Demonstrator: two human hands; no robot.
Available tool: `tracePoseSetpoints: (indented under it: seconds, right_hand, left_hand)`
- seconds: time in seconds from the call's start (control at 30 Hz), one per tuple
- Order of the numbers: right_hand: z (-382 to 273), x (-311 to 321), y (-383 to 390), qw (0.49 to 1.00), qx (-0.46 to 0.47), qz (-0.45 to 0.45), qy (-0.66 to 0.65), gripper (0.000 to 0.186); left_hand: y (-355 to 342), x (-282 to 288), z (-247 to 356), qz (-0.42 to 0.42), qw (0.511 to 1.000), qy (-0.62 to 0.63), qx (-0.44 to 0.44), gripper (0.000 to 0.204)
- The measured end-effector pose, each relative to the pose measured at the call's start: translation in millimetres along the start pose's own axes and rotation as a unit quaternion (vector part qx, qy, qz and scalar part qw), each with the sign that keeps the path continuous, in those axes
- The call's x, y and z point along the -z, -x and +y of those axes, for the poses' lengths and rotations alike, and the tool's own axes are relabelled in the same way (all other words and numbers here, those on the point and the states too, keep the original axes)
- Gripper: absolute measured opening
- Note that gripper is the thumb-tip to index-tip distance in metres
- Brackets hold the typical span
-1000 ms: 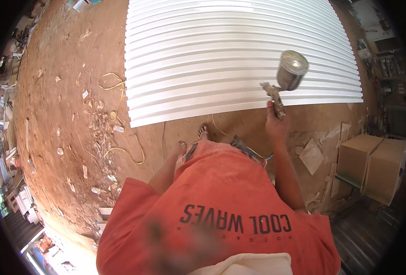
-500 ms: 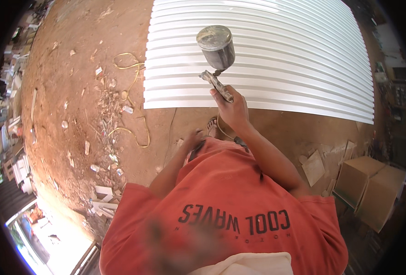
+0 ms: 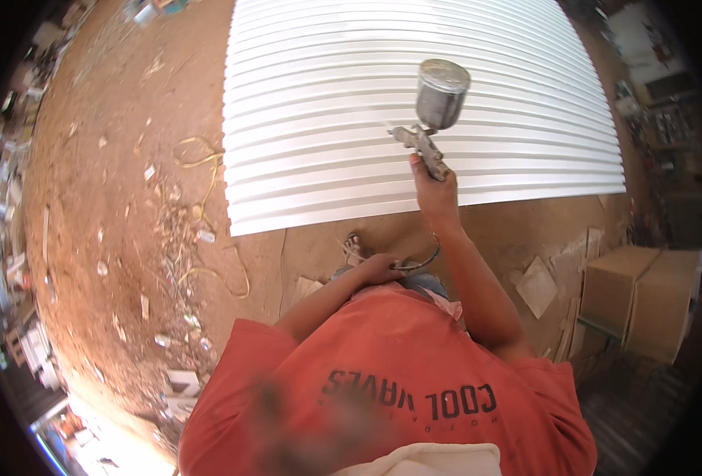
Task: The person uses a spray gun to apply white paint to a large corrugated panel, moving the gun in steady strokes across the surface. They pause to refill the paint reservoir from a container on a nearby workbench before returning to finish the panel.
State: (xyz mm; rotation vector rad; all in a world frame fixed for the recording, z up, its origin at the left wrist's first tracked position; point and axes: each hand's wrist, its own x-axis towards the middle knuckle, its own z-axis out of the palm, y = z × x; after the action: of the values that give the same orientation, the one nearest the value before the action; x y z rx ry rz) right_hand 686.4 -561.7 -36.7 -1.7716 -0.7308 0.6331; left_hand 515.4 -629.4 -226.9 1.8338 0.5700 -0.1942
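My right hand (image 3: 436,198) is wrapped round the handle of a spray gun (image 3: 424,149), held out over a white corrugated sheet (image 3: 311,119). A round, paint-stained metal cup (image 3: 443,99) with a lid sits on top of the gun, and its nozzle points left. Close to my waist, my left hand (image 3: 381,268) is closed on a thin hose (image 3: 430,258) that curves up toward my right wrist. The fingers of that hand are partly hidden. The sheet spreads ahead of me, its near edge just beyond my foot.
Yellow hose (image 3: 210,186) lies looped on the brown dirt floor, left of the sheet, among scattered scraps and litter. Cardboard boxes (image 3: 620,293) stand at the right, near a flat cardboard piece (image 3: 537,287). Cluttered goods line both far sides.
The spray gun has moved right in my right hand, its nozzle still leftward. My left hand has come in to the middle of my waist, onto the hose. The view has shifted.
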Motion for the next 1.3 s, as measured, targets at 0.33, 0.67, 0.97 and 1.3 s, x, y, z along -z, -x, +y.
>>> tracePoseSetpoints:
  seconds: [0.33, 0.67, 0.97, 1.3]
  right_hand:
    - [47.6, 214.9, -71.8, 0.973, -0.048, 0.227, 0.018, 0.04]
    - [81.1, 441.2, -155.9, 0.922, -0.055, 0.346, 0.164, 0.05]
    - [84.2, 433.9, -212.1, 0.968, -0.008, 0.115, 0.222, 0.054]
    - [26.5, 277.6, -218.8, 0.956, 0.104, -0.129, 0.241, 0.062]
  left_hand:
    - [10.0, 1.8, -128.7, 0.046, 0.955, -0.246, 0.157, 0.036]
    - [3.3, -42.6, -74.5, 0.204, 0.938, -0.17, 0.222, 0.039]
    - [-36.1, -121.6, 96.8, 0.311, 0.913, 0.009, 0.265, 0.051]
    - [12.6, -152.9, 153.0, 0.4, 0.843, 0.071, 0.352, 0.045]
